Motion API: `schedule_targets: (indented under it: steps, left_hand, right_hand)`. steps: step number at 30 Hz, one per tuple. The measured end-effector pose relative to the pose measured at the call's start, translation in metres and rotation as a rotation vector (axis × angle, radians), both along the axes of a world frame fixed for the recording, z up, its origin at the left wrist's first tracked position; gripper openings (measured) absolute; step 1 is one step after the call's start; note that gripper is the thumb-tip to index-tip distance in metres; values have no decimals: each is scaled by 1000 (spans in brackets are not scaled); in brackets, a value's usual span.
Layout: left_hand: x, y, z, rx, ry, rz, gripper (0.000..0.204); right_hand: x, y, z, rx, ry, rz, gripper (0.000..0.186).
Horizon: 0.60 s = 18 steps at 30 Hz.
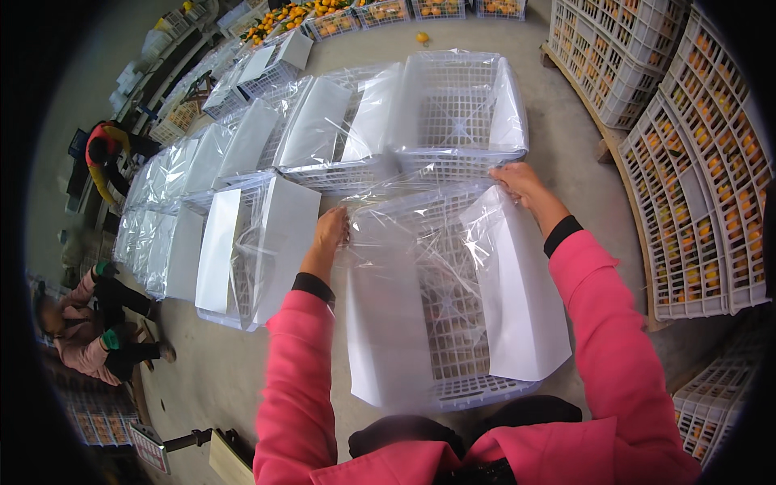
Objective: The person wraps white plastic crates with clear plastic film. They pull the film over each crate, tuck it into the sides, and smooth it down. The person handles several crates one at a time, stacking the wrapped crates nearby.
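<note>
Right in front of me stands a white lattice plastic crate (485,394), with clear plastic film (432,226) spread over and inside it. One white paper sheet (524,303) hangs over its right side. Another white sheet (384,331) lines the left side, under the film. My left hand (330,229) is closed on the film at the crate's far left corner; its fingertips are partly hidden. At the far right corner my right hand (521,183) pinches the film's edge. Just beyond is a second lined crate (457,101), apart from my fingers.
Rows of crates lined with paper and film (250,250) extend to the left. Stacked crates of orange fruit (695,186) stand on pallets at right. Loose oranges and filled crates (331,24) lie at the back. Two people, one seated (93,331), are at left. A scale (153,449) stands lower left.
</note>
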State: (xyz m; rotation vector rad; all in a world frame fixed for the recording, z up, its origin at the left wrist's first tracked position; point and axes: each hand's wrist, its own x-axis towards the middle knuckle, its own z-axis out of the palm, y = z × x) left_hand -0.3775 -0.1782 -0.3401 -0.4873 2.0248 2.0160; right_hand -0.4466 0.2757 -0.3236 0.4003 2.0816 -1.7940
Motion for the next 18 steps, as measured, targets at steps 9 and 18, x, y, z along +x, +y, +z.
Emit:
schedule_targets:
  steps: [9,18]
  left_hand:
    - [81,20,-83,485,-77,320,28]
    - [140,29,-26,-280,336,149,52]
  right_hand:
    - [30,-5,-95,-117,151,-111,20]
    - [111,23,-4,-266,421,120,49]
